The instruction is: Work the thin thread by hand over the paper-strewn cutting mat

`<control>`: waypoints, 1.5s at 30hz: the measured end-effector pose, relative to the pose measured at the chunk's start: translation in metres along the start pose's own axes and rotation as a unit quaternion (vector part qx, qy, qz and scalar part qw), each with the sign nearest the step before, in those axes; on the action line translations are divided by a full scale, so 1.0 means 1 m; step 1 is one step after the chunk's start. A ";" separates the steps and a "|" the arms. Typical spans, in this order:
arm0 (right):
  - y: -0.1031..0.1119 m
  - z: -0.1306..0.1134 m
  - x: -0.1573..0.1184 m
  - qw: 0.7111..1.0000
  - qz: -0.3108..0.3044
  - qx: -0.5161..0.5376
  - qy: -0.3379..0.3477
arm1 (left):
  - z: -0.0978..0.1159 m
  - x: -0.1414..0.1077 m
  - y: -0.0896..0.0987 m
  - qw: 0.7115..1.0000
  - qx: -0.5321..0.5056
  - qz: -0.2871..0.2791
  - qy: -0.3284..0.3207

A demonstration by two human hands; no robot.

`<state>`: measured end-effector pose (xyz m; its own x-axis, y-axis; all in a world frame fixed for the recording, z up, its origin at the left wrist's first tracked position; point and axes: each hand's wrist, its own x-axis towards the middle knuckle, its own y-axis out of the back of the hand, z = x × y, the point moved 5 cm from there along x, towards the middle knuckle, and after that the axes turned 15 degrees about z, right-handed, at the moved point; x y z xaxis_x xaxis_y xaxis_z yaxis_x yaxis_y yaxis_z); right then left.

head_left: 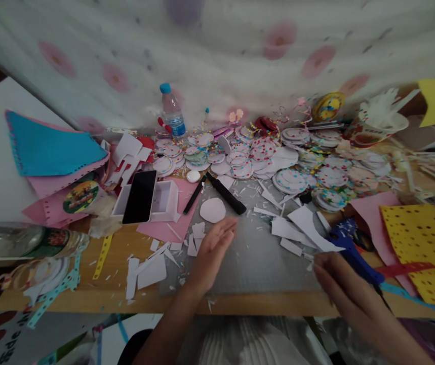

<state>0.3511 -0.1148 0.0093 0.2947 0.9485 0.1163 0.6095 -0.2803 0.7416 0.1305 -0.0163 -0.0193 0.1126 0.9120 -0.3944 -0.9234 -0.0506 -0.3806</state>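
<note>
Over the grey cutting mat (pixel 247 263), my left hand (pixel 215 246) is open, its fingers stretched out and close together with nothing visible in them. Just beyond its fingertips lies a white paper disc (pixel 212 210). A black marker-like tool (pixel 227 193) and a thin black pen (pixel 194 195) lie behind the disc. At the mat's right side my right hand (pixel 342 279) is slightly blurred, its fingers curled and closed; whatever they may hold is hidden. Close to it are a blue glue gun (pixel 357 258) and cut white paper pieces (pixel 308 228).
Stacked decorated discs (pixel 240 157) line the back, beside a water bottle (pixel 173 114). A phone (pixel 140 196) rests on a white box (pixel 166 200) at left. Yellow dotted felt (pixel 422 248) lies at right; a large clear bottle (pixel 23 241) lies far left.
</note>
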 end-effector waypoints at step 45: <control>-0.065 -0.054 -0.011 0.934 -0.312 0.171 0.015 | 0.037 -0.044 0.034 0.996 0.079 0.048 -0.009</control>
<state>0.2688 -0.0995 -0.0043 -0.2149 0.9452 -0.2457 0.8565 0.3033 0.4177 0.0802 -0.0432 0.0159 0.0153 0.9131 -0.4075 -0.9758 -0.0753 -0.2053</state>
